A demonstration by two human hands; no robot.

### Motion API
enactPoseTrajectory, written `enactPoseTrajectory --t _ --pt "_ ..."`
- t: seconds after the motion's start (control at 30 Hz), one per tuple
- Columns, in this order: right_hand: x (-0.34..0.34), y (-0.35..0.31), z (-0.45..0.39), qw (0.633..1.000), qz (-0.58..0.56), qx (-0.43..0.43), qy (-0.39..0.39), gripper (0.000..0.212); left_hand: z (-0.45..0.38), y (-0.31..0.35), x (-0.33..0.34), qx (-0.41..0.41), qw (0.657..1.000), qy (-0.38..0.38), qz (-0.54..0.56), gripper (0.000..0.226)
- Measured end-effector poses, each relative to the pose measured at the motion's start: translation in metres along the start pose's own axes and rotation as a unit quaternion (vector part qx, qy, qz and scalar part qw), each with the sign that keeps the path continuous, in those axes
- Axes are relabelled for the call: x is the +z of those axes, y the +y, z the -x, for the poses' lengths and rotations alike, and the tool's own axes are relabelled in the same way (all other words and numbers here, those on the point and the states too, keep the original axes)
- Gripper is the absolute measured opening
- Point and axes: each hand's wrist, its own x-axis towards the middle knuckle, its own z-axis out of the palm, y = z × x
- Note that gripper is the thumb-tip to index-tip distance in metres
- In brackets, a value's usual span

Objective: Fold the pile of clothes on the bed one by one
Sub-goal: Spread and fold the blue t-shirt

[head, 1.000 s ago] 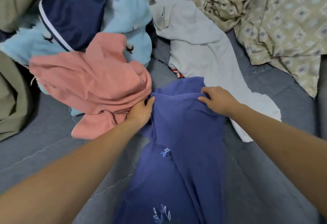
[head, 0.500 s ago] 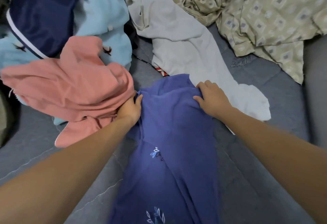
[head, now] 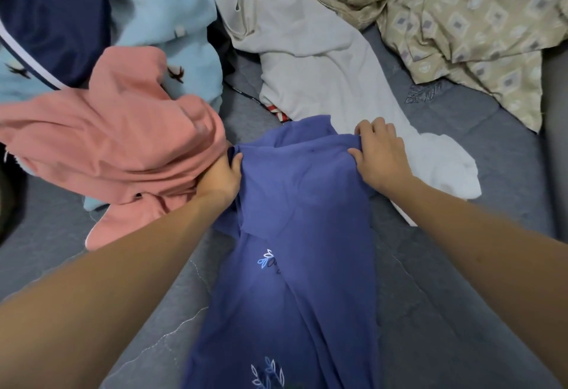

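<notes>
Left hand [head: 219, 178] and right hand [head: 379, 155] both gripping top edge of blue-violet leaf-print cotton garment [head: 301, 235], stretching over grey quilted bed [head: 461, 311].

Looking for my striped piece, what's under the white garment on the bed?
A red-and-white striped edge pokes out from under the white garment, lying on the grey bedcover. The rest is covered, so I cannot tell what it is.

The fingers of the left hand [head: 219, 178] disappear beneath the pink garment [head: 116, 142], so only its thumb and back show. The blue garment [head: 295, 250] runs off the bottom edge. A red-and-white striped item [head: 278, 114] peeks out from under the pale grey garment [head: 316, 59], too little showing to identify. The navy garment [head: 55, 16] and patterned beige cloth [head: 479, 19] are cut off at the top.
</notes>
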Motion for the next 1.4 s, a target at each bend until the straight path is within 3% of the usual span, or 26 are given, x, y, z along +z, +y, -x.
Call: enactPoseTrajectory --t 0.07,0.17,0.27,0.37,0.47,0.63,0.83,0.97,1.07,1.1,1.17,1.23,1.33,1.4 --pt "0.005 -0.005 0.02 0.998 0.008 -0.034 0.058 0.041 0.013 0.005 -0.001 0.041 0.999 0.017 -0.007 0.044" --pt "0.016 -0.02 0.064 0.988 -0.02 -0.127 0.083 0.056 0.041 0.011 0.001 0.085 0.993 0.032 -0.075 0.064" --pt "0.037 -0.041 0.12 0.985 -0.018 -0.168 0.026 0.059 0.075 0.007 0.011 0.122 0.978 0.039 -0.164 0.078" --pt "0.055 -0.056 0.167 0.985 -0.028 -0.165 -0.034 0.062 0.107 -0.011 0.024 0.169 0.967 -0.006 -0.191 0.075" --pt "0.063 -0.063 0.205 0.992 -0.057 -0.102 -0.057 0.061 0.142 -0.033 0.034 0.151 0.969 -0.043 -0.192 0.075" --pt "0.071 -0.076 0.294 0.992 -0.115 -0.019 -0.045 0.059 0.211 -0.082 0.033 0.18 0.963 -0.03 -0.2 0.071" --pt "0.07 -0.096 0.41 0.996 -0.065 0.062 -0.026 0.052 0.281 -0.118 0.03 0.215 0.956 -0.059 -0.191 0.06" --pt "0.07 -0.107 0.437 0.98 -0.035 0.194 0.005 0.032 0.316 -0.135 0.021 0.246 0.947 -0.075 -0.194 0.051" --pt "0.069 -0.107 0.434 0.955 -0.141 0.256 0.038 0.018 0.334 -0.128 0.025 0.307 0.933 -0.091 -0.166 0.029" --pt "0.068 -0.107 0.432 0.941 -0.199 0.268 0.047 0.017 0.341 -0.119 0.032 0.295 0.938 -0.133 -0.12 0.023" --pt "0.063 -0.109 0.431 0.92 -0.285 0.262 0.056 0.017 0.354 -0.095 0.046 0.174 0.95 -0.257 0.032 0.017" --pt "0.061 -0.112 0.433 0.917 -0.314 0.241 0.043 0.019 0.365 -0.067 0.06 0.017 0.92 -0.345 0.184 0.012" --pt "0.059 -0.107 0.44 0.911 -0.342 0.23 0.028 0.03 0.37 -0.039 0.077 -0.119 0.873 -0.365 0.3 0.024" --pt "0.058 -0.101 0.445 0.902 -0.363 0.234 0.013 0.039 0.371 -0.031 0.083 -0.146 0.87 -0.353 0.313 0.031"
